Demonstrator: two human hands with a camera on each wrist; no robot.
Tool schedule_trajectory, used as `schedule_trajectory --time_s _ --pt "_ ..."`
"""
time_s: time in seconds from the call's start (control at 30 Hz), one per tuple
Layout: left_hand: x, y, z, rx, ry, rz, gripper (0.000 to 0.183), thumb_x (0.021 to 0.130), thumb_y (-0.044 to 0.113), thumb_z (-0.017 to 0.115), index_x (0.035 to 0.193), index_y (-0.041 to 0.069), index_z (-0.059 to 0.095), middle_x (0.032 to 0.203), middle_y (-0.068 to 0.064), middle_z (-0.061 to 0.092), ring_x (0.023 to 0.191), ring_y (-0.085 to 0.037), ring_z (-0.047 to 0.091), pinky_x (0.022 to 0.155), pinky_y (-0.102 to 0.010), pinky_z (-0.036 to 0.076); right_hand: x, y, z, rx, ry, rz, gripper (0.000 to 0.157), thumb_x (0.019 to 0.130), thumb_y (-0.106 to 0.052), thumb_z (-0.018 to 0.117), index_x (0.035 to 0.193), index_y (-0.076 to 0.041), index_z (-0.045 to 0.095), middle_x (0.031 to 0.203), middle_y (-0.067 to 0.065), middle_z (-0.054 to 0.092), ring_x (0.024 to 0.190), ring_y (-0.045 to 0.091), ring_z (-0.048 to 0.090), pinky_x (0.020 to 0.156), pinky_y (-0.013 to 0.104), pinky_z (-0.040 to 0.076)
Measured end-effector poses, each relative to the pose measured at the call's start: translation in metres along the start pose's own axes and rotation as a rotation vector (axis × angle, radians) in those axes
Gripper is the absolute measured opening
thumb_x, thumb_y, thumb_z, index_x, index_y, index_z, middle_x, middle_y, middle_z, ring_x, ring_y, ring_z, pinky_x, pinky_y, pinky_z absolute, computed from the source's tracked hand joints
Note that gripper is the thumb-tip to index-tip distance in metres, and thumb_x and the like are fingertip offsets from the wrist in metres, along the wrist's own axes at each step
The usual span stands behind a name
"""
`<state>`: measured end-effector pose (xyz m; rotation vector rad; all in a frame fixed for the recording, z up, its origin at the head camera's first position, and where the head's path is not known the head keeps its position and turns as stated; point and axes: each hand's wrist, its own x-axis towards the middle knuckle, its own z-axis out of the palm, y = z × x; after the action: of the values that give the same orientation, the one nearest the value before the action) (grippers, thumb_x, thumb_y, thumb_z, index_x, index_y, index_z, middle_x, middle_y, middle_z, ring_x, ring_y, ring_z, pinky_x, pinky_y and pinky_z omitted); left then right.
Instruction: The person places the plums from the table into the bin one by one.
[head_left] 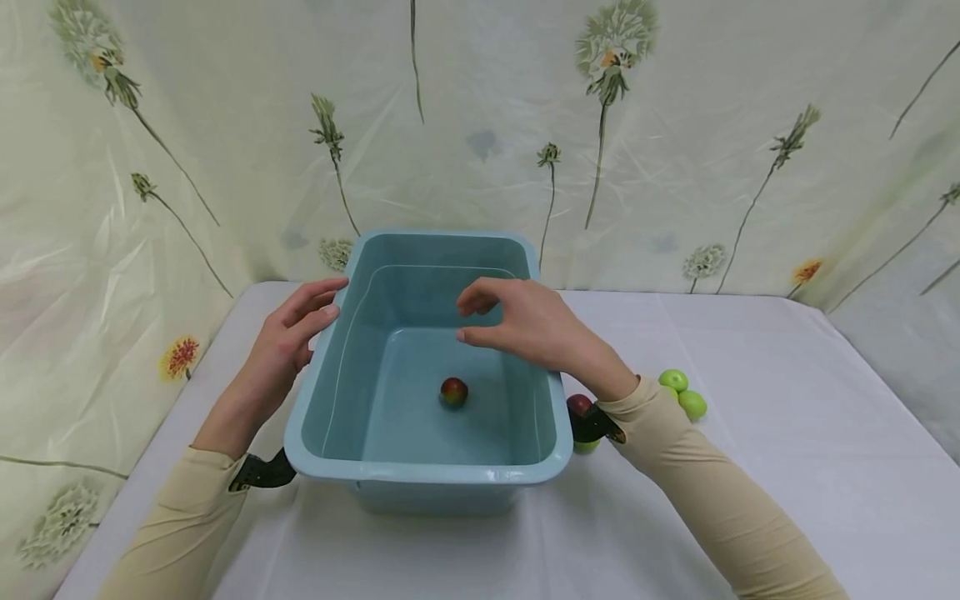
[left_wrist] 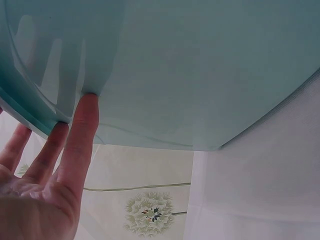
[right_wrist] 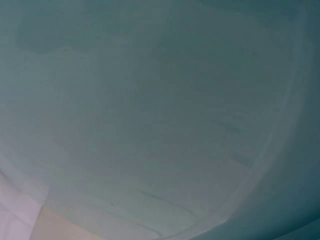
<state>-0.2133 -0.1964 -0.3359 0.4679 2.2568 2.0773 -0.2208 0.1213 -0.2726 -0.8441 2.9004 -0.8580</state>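
Observation:
A light-blue plastic basin (head_left: pixel 430 472) stands on the table with a small red-and-green apple (head_left: pixel 453 392) on its floor. My left hand (head_left: pixel 279 350) is at the basin's left side; in the left wrist view, extended fingers (left_wrist: pixel 85 130) touch the outer wall just under the rim. Over the right rim reaches my right hand (head_left: pixel 525 321), thumb and bent fingers apart with nothing between them, above and behind the apple. The right wrist view is filled by the basin's wall (right_wrist: pixel 150 110), and the hand is out of sight there.
Right of the basin, a red fruit (head_left: pixel 579 404) and a green fruit (head_left: pixel 587 447) lie partly hidden behind the rim and wrist strap. Several green fruits (head_left: pixel 693 405) sit farther right, by my right sleeve. A white cloth (head_left: pixel 795 400) covers the table; flower-patterned sheeting (head_left: pixel 465 150) hangs behind.

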Motion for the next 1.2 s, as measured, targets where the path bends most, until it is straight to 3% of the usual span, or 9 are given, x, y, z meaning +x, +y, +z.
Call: schedule_trajectory --time_s 0.2,0.47,0.73,1.2 --pt "0.0 0.0 0.0 0.008 0.002 -0.003 0.045 0.103 0.038 0.049 0.145 0.024 0.047 0.144 -0.009 0.043 0.117 -0.025 0.053 0.078 -0.034 0.055 -0.001 0.003 0.001 0.044 0.025 -0.024 0.033 0.088 -0.037 0.074 0.116 -0.022 0.067 0.108 -0.011 0.065 0.103 0.009 0.058 0.087 0.038 0.048" --pt "-0.001 0.001 0.001 0.006 0.003 -0.014 0.044 0.103 0.037 0.05 0.145 0.023 0.047 0.144 -0.009 0.043 0.116 -0.026 0.053 0.077 -0.033 0.056 -0.005 0.008 0.003 0.18 0.108 -0.109 0.027 0.092 -0.029 0.071 0.117 -0.021 0.066 0.107 -0.013 0.066 0.101 0.004 0.059 0.088 0.036 0.047" --pt "0.001 0.0 0.0 -0.007 0.001 -0.001 0.043 0.103 0.037 0.05 0.144 0.024 0.048 0.144 -0.008 0.043 0.117 -0.024 0.053 0.078 -0.033 0.055 -0.017 0.007 0.001 0.185 0.219 -0.141 0.027 0.093 -0.029 0.07 0.118 -0.019 0.067 0.108 -0.014 0.067 0.103 0.004 0.059 0.093 0.036 0.045" --pt "-0.001 0.002 0.001 -0.038 0.005 -0.005 0.041 0.103 0.034 0.05 0.143 0.024 0.049 0.143 -0.009 0.043 0.113 -0.022 0.057 0.077 -0.032 0.056 -0.047 0.025 -0.009 0.206 0.404 -0.067 0.033 0.09 -0.024 0.074 0.122 -0.016 0.067 0.115 -0.002 0.067 0.108 0.016 0.058 0.09 0.043 0.043"
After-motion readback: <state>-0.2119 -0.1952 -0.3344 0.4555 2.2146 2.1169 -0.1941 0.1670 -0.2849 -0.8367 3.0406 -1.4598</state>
